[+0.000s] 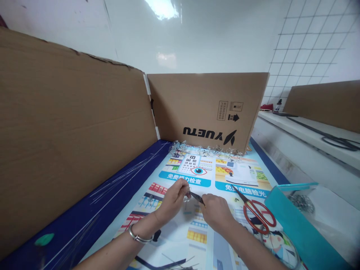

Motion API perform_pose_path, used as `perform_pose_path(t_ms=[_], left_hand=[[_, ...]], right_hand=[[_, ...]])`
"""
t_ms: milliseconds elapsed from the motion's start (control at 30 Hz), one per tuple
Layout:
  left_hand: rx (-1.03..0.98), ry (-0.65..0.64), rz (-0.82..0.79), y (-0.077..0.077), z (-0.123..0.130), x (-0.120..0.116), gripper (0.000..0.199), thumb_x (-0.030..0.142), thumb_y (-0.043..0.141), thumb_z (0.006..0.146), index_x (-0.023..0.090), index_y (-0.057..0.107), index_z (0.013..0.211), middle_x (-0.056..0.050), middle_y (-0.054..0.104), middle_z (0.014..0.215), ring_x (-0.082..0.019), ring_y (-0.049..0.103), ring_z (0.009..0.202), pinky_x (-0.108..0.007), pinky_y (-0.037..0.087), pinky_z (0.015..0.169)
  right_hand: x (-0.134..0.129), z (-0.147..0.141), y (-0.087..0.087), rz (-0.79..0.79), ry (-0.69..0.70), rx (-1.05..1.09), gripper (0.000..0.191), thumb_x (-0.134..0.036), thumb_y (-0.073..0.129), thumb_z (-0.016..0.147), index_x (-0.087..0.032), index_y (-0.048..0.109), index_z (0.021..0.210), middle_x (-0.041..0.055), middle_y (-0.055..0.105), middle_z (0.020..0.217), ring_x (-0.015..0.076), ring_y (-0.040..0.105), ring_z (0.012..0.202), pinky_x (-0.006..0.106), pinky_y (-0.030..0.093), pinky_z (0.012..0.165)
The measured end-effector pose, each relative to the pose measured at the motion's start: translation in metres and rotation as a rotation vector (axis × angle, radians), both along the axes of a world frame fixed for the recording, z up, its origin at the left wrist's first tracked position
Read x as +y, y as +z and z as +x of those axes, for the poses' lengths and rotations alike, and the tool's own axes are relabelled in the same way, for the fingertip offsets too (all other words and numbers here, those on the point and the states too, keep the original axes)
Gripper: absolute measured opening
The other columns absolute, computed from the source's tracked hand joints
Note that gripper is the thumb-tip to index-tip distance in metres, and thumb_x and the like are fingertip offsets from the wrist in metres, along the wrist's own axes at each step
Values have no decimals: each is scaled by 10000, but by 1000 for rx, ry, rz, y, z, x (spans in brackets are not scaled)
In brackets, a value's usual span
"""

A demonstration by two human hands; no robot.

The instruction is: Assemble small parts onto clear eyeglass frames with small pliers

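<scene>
Left hand (177, 195) pinches a small wire piece (186, 199) between hands, right hand (217, 211) grips pliers (196, 196) against it, could slip if pinch loosens; scissors (248, 204) just right, wire bits (206, 152) beyond.

dark tool (197, 197) at fingers (181, 184), red scissor handles (249, 204) right, turquoise box (299, 221) farther right, multicolour-print mat (174, 234) beneath, black-printed brown cardboard (194, 101) beyond

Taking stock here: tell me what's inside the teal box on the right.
Inside the teal box, toward its far end, lies a tangled clump of silvery, wire-like pieces. The box's near side hides whatever lies lower down.
</scene>
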State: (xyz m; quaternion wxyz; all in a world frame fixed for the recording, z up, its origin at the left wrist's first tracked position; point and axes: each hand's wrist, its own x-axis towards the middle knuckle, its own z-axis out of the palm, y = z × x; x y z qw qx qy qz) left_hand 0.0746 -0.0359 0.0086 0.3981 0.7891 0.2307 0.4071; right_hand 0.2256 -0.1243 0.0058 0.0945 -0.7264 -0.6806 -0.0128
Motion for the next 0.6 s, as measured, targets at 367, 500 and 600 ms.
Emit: perform_pose_path(t_ms=[367, 500, 600], left_hand=[[-77, -107, -165, 11, -3, 5, 145, 239, 368, 876, 167, 441, 773, 17, 506, 703, -99, 547, 597, -256, 421, 621], [-75, -47, -157, 12, -3, 4, 144, 245, 380, 872, 169, 440, 766, 17, 507, 706, -98, 539, 609, -252, 414, 620], [-89, -24, -154, 13, -3, 3, 139, 241, 379, 873, 173, 438, 767, 22, 505, 683, -100, 528, 616, -252, 409, 634]], right_hand=[[-1, -5, 4, 11, 10, 54, 182, -302, 395, 840, -200, 543, 812, 17, 620, 807, 165, 572, 714, 255, 283, 566], [-1, -6, 3, 12, -29, 73, 197, -316, 389, 846, -198, 545, 823, 22, 615, 815, 166, 569, 726, 253, 289, 575], [-1, -6, 3, 17, -52, 88, 206, -319, 379, 852, -196, 543, 828, 26, 611, 820, 164, 563, 733, 250, 290, 580]])
